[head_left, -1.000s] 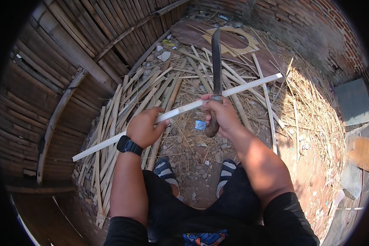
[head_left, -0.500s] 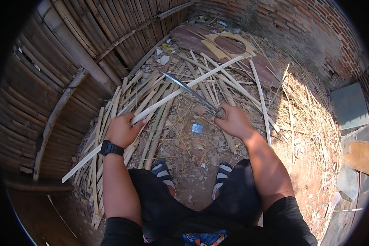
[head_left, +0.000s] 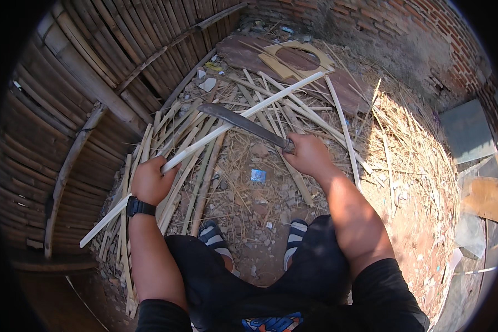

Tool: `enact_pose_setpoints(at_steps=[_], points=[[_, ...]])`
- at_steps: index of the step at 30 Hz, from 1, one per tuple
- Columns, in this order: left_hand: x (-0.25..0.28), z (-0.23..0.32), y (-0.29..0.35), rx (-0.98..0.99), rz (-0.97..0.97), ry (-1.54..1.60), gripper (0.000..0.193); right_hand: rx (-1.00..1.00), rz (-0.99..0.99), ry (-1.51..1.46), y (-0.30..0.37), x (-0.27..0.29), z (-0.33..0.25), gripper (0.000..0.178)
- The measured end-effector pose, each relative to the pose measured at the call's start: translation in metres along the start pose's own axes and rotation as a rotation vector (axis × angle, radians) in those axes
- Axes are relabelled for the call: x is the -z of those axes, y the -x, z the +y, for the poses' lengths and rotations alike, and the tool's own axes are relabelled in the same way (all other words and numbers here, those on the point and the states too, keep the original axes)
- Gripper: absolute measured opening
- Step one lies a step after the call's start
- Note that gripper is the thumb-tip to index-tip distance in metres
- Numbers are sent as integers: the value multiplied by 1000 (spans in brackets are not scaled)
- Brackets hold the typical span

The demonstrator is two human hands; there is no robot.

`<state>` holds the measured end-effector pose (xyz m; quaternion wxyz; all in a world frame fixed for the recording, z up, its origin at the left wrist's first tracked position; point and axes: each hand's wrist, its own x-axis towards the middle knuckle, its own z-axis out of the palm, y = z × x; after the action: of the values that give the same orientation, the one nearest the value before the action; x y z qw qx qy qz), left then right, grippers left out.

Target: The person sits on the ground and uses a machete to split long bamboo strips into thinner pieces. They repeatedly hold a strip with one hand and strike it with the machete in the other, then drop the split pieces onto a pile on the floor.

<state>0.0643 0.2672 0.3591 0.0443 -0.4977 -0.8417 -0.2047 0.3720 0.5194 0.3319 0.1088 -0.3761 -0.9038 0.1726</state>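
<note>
Left grip [head_left: 152, 181] is wrapped round the pale strip [head_left: 193, 148], right grip [head_left: 308, 155] closed on the handle of the machete [head_left: 252, 128]. The strip slants over the littered ground [head_left: 243, 221], far end near the ring-shaped cutout [head_left: 269, 60], and the blade crosses it; can't tell if they touch. IMO light, shallow strokes directed away from the left grip are safest, wrist steady so the strip doesn't roll. Bamboo wall [head_left: 66, 110] hems in the left, loose strips [head_left: 202, 124] lie beneath, so there's more swing room rightward. Mind the sandalled feet [head_left: 213, 238].
</note>
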Motion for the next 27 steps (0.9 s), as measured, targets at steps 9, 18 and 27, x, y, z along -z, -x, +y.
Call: enact_pose_setpoints(at_steps=[9, 18, 27], points=[[7, -9, 2, -42, 20, -84, 34, -395, 181, -277, -16, -15, 96, 41], [5, 0, 1, 55, -93, 21, 34, 172, 10, -52, -7, -18, 26, 35], [2, -24, 4, 87, -5, 32, 33, -700, 314, -638, -15, -22, 135, 37]])
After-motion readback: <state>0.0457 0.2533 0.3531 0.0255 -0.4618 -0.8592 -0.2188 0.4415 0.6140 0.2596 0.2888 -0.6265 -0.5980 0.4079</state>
